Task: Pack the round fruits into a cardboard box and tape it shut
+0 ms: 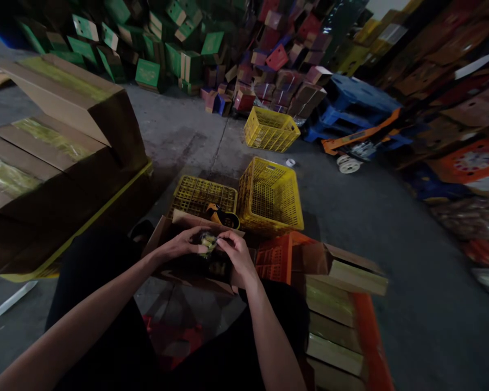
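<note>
both hands meet over the lap, fingers curled in. the left hand (pixel 183 245) and the right hand (pixel 237 254) pinch the same small yellow-green object (pixel 207 241) between thumbs and fingertips, one from each side. it is too blurred and dim to tell what the object is. it sits just above the open cardboard box (pixel 157 236), which rests on the person's dark-clothed knees with its flaps spread. the inside of the box is too dark to read.

just beyond the box stand two yellow plastic crates, a low one (pixel 206 194) and a taller one (pixel 271 198), touching side by side. a third yellow crate (pixel 271 129) sits further off on the concrete floor (pixel 350 217). an orange crate (pixel 275 255) stands beside the right hand, and a stack of flat cartons (pixel 338 304) lies against it. large taped cardboard cartons (pixel 57 136) are piled to the left. heaps of green boxes (pixel 146 49) and red and purple boxes (pixel 285 60) fill the back, with blue pallets (pixel 350 103) near them.
</note>
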The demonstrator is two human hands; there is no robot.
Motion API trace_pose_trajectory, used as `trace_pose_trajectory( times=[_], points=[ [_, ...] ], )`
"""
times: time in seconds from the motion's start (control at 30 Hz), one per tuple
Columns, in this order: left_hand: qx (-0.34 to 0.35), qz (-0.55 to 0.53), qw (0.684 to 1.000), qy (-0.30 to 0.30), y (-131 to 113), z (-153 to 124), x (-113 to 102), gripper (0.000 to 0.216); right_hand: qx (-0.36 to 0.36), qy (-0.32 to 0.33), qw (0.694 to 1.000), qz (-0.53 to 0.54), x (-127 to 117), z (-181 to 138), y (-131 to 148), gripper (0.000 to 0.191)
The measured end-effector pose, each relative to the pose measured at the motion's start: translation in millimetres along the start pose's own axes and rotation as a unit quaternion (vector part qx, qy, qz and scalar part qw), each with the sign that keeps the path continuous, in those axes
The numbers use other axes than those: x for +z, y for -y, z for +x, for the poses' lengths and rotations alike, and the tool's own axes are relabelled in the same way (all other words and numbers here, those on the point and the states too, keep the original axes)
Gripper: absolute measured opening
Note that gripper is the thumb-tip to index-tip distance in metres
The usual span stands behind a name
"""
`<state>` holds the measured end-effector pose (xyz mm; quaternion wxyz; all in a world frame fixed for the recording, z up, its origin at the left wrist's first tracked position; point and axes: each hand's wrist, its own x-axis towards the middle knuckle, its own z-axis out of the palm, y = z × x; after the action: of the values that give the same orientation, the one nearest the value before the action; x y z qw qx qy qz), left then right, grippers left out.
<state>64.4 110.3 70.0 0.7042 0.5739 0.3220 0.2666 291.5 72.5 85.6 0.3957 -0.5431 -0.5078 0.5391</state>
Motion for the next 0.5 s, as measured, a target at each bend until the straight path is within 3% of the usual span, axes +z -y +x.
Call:
trace_pose_trajectory(
  times=[0.1, 0.27, 0.4, 0.5],
  points=[
    [0.011, -0.01, 0.999, 0.031, 2.7, 0.2, 1.7, 0.072, 0.007, -0.015, 0.999, 0.044, 0.0, -0.1, 1.9, 0.02],
    [0.023, 0.03, 0.999, -0.008, 5.6, 1.7, 1.2, 0.07, -0.001, 0.0, 0.997, 0.071, 0.8, 0.1, 6.2, 0.022],
    [0.015, 0.066, 0.997, -0.024, 8.7, 3.1, 0.1, 0.072, -0.032, 0.025, 0.999, 0.027, 0.3, 0.3, 9.4, 0.031],
    [0.014, 0.069, 0.997, -0.017, 7.8, 2.5, 0.9, 0.074, -0.043, 0.023, 0.998, -0.027, -0.9, 0.2, 8.9, 0.021]
  ],
)
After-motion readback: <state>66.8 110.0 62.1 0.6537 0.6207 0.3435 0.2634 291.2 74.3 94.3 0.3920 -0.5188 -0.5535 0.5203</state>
